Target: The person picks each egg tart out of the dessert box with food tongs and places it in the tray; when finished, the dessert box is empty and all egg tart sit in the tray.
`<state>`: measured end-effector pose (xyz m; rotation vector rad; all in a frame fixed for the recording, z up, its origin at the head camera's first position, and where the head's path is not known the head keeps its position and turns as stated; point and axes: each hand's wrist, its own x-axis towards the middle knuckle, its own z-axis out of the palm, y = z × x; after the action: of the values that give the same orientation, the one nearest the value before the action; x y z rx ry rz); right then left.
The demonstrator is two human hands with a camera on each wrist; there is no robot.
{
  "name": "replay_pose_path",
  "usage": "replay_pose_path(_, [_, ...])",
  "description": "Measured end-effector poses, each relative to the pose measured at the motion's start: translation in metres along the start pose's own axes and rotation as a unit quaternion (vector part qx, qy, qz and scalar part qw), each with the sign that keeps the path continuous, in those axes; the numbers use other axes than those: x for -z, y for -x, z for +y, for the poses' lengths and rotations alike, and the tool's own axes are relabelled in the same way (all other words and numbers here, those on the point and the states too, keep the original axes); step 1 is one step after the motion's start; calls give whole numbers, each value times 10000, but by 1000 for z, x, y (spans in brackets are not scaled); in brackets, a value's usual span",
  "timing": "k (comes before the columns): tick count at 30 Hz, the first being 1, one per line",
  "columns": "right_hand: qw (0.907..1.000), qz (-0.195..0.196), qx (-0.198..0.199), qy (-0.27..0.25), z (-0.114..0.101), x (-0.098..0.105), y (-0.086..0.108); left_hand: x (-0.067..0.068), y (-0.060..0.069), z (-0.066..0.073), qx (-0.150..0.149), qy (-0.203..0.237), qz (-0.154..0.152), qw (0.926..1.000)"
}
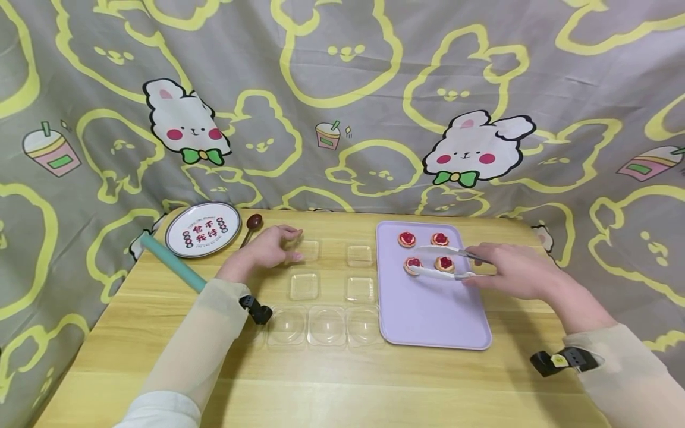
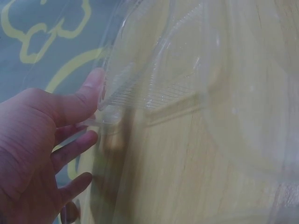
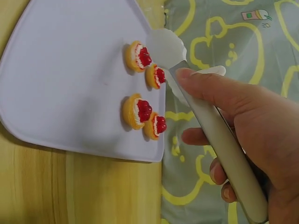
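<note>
My right hand (image 1: 516, 270) grips a pair of tongs (image 1: 476, 259) with metal handles and white tips. Their arms stand apart over several small red-topped tarts (image 1: 407, 239) on a lilac tray (image 1: 433, 315). In the right wrist view the tarts (image 3: 138, 112) show yellow crusts, white cream and red topping, and the tongs (image 3: 219, 144) reach past the tray's edge. My left hand (image 1: 267, 246) is at the back left of a clear plastic container (image 1: 304, 286) with square compartments. In the left wrist view its thumb touches the container's edge, the other fingers spread loosely.
Round-domed clear plastic compartments (image 1: 326, 326) lie along the front, left of the tray. Behind my left arm are a white plate (image 1: 203, 229) with red characters, a dark brown spoon (image 1: 254, 222) and a teal stick (image 1: 173, 263). A patterned curtain (image 1: 369, 119) hangs behind the wooden table (image 1: 342, 386).
</note>
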<state>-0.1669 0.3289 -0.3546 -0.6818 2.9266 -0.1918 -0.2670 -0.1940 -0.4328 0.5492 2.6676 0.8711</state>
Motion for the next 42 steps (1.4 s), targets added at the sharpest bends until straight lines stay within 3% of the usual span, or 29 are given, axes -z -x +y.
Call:
replay_pose_path(9, [9982, 509, -279, -151, 9, 3, 22, 0, -1, -1, -11, 56, 1, 10000])
replay_pose_path(20, [9890, 1069, -807, -630, 39, -5, 50, 0, 0, -2, 0, 116, -17, 9999])
replay_pose_path(26, [9806, 1288, -1088, -997, 58, -18, 60, 0, 0, -1, -36, 25, 2, 10000])
replay_pose_path(31, [9722, 1243, -1472, -1333, 72, -34, 66, 0, 0, -2, -27, 84, 12, 10000])
replay_pose_path(42, [9681, 1229, -1669, -1407, 92, -71, 78, 0, -1, -4, 39, 173, -17, 9998])
